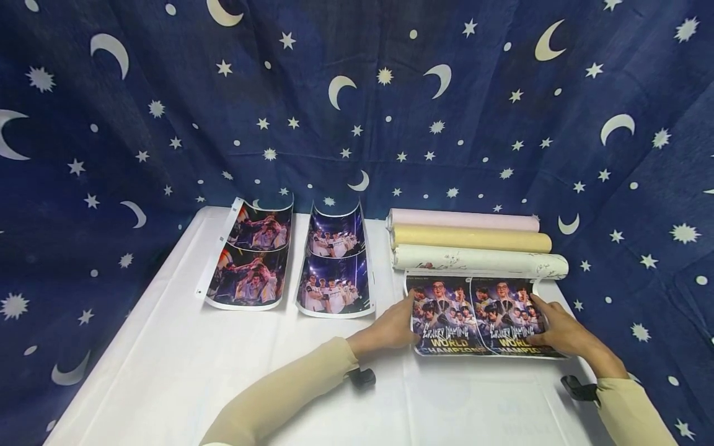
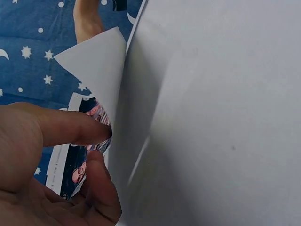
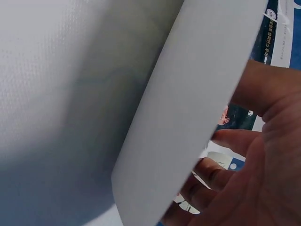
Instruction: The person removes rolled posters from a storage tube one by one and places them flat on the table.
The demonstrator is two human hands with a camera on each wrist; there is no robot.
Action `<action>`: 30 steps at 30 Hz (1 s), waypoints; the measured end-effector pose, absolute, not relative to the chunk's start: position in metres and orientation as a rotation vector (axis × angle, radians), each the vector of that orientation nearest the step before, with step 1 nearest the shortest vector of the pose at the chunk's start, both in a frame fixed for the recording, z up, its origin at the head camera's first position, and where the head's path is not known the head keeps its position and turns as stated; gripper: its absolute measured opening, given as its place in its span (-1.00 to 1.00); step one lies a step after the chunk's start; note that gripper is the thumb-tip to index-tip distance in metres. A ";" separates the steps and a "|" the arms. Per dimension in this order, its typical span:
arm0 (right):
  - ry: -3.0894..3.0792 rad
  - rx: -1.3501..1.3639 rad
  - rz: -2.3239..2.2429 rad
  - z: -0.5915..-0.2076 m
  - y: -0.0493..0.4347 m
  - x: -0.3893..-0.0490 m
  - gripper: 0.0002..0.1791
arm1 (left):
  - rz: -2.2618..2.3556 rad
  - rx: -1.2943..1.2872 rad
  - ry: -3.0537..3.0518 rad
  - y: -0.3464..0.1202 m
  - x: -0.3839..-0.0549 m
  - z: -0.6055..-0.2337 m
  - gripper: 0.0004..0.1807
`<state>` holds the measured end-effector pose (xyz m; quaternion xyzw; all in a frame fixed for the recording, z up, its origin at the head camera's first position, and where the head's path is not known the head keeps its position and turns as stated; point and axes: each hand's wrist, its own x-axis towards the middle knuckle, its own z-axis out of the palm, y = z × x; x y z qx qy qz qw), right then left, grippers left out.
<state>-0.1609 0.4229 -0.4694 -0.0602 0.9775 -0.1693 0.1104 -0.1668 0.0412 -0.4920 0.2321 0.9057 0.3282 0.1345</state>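
A glossy printed poster (image 1: 474, 316) lies at the right of the table, its two matching panels showing a group of people above the word "WORLD". At its left edge my left hand (image 1: 393, 325) holds it, thumb and fingers bent against the sheet. My right hand (image 1: 563, 331) grips the opposite side, thumb over the printed face. The sheet's near edge curls up; its white underside (image 2: 101, 63) faces the left wrist camera. In the right wrist view the white back (image 3: 188, 108) hides part of the right hand's contact.
Two curved posters (image 1: 251, 279) (image 1: 334, 285) lie on the left of the white table (image 1: 312, 384). Behind the held one are a pink roll (image 1: 463, 220), a yellow roll (image 1: 474, 238) and a white patterned roll (image 1: 480, 260). A blue moon-and-star cloth (image 1: 357, 124) hangs around.
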 end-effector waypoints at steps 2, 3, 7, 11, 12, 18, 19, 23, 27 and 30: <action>2.868 -0.170 -0.497 -0.471 0.423 -0.162 0.24 | 0.945 0.665 2.630 0.043 -0.168 -0.495 0.20; 2.868 -0.168 -0.497 -0.472 0.423 -0.163 0.24 | 0.937 0.664 2.634 0.043 -0.169 -0.496 0.20; 2.867 -0.151 -0.497 -0.474 0.423 -0.166 0.24 | 0.889 0.672 2.658 0.045 -0.171 -0.499 0.19; 2.876 -0.141 -0.493 -0.476 0.424 -0.167 0.23 | 0.812 0.680 2.702 0.046 -0.173 -0.501 0.17; 2.883 -0.136 -0.487 -0.476 0.424 -0.167 0.23 | 0.783 0.677 2.713 0.046 -0.174 -0.501 0.17; 2.991 -0.097 -0.280 -0.474 0.418 -0.166 0.18 | 0.575 0.652 2.783 0.045 -0.178 -0.500 0.02; 3.010 -0.112 -0.233 -0.473 0.416 -0.165 0.16 | 0.547 0.653 2.793 0.045 -0.178 -0.500 -0.03; 3.067 -0.252 -0.098 -0.470 0.405 -0.164 0.05 | 0.444 0.704 2.842 0.045 -0.176 -0.499 -0.17; 3.061 -0.369 -0.063 -0.470 0.396 -0.168 -0.02 | 0.348 0.820 2.903 0.048 -0.173 -0.497 -0.15; 3.004 -0.407 -0.134 -0.472 0.392 -0.171 -0.03 | 0.308 0.905 2.897 0.050 -0.172 -0.498 -0.13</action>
